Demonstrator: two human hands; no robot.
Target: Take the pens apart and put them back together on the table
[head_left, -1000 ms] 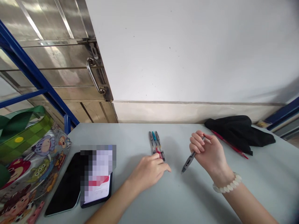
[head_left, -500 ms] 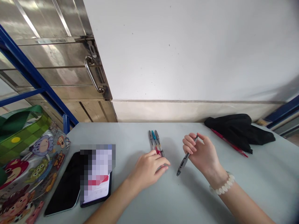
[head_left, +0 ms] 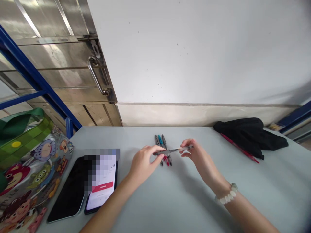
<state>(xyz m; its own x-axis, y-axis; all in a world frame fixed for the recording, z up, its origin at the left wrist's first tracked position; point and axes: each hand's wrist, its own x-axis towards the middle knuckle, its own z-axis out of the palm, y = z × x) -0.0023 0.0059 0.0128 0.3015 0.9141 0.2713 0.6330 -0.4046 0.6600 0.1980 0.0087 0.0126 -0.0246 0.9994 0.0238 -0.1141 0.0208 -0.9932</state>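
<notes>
A grey pen (head_left: pixel 173 150) is stretched level between my two hands, just above the table. My left hand (head_left: pixel 145 161) pinches its dark end between thumb and fingers. The paler, see-through end is in the fingers of my right hand (head_left: pixel 194 153), which wears a bracelet of pale beads at the wrist. Whether the dark part is a cap coming loose, I cannot tell. Beneath the held pen, three pens lie side by side on the table: a dark one on the left, a teal-capped pen (head_left: pixel 160 139) in the middle and another dark pen (head_left: pixel 164 139) on the right.
Two phones, a dark one (head_left: pixel 69 191) and one with a lit screen (head_left: pixel 100 194), lie on the grey table (head_left: pixel 189 210) at left. A cartoon-printed bag (head_left: pixel 39 168) stands beyond them. Black cloth (head_left: pixel 250 136) with a red edge lies at right, near the wall (head_left: pixel 194 58).
My left hand has lifted off the three pens and taken hold of the pen's dark end. My right hand has moved left, turning the pen from a steep slant to nearly level.
</notes>
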